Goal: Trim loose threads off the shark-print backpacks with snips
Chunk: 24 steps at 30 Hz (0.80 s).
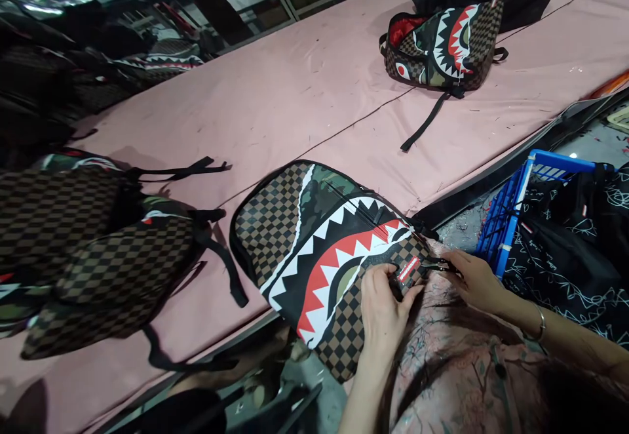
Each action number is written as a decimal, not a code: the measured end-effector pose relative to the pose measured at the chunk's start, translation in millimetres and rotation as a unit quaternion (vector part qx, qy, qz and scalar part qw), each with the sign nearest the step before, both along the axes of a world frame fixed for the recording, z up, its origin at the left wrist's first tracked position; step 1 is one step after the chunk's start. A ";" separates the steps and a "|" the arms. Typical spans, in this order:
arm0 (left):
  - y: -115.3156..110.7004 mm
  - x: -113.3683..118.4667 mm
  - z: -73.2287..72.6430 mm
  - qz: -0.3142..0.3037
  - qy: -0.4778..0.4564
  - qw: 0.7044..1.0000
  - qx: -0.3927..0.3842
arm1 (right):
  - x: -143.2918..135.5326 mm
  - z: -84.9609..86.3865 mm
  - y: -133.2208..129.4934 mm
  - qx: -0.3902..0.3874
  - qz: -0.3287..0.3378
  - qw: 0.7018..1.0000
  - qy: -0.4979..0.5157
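A brown checkered backpack [339,244] with a red, white and black shark-mouth print lies across the pink table's near edge, in front of my body. My left hand [386,299] rests on its lower right part, thumb and fingers around a small dark patch with a red label [409,270]. Just right of that, my right hand [469,276] pinches a small dark item [437,264] at the bag's edge, possibly small scissors or a strap end; its exact shape is unclear.
The pink table [295,99] holds another shark-print bag [442,47] at the back right and a pile of checkered bags [128,270] with loose straps at left. A blue crate [511,217] with black white-scribbled bags [574,257] stands at right.
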<state>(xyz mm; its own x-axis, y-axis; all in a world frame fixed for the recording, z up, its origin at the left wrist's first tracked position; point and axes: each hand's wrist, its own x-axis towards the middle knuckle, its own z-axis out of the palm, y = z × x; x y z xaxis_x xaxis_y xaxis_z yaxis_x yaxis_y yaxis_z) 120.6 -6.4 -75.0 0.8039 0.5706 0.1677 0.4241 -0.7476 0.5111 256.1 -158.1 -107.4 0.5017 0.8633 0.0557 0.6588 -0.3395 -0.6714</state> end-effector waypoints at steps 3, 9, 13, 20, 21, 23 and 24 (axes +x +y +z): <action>-1.9 -7.0 -3.9 0.018 0.002 1.000 -0.004 | 1.3 8.0 2.6 -0.044 0.014 0.997 -0.057; -8.4 -9.0 -8.8 0.044 -0.017 0.999 -0.015 | 1.6 18.4 13.9 -0.069 0.071 0.994 -0.045; -8.3 -9.6 -12.4 0.059 -0.044 0.997 -0.028 | 0.6 17.5 19.6 -0.016 0.101 0.992 0.080; -10.6 -5.5 -17.4 0.040 -0.048 0.997 -0.040 | -18.8 5.5 31.5 0.061 -0.049 0.985 0.155; -10.9 -5.0 -18.8 0.041 -0.047 0.997 -0.043 | -22.3 5.3 35.8 0.079 -0.068 0.976 0.191; -11.1 -5.0 -22.1 0.045 -0.042 0.997 -0.054 | -26.7 9.3 45.2 0.122 -0.088 0.942 0.299; -11.2 -5.2 -23.8 0.044 -0.039 0.996 -0.061 | -27.1 13.5 49.6 0.141 -0.090 0.922 0.349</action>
<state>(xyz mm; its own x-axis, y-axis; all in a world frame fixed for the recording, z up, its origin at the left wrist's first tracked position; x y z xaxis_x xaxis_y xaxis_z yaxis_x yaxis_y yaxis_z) 115.4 -17.6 -98.8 0.7370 0.6582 0.1533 0.4407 -0.6400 0.6295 229.0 -108.5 -93.9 0.6338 0.7633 -0.1252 -0.0172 -0.1479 -0.9889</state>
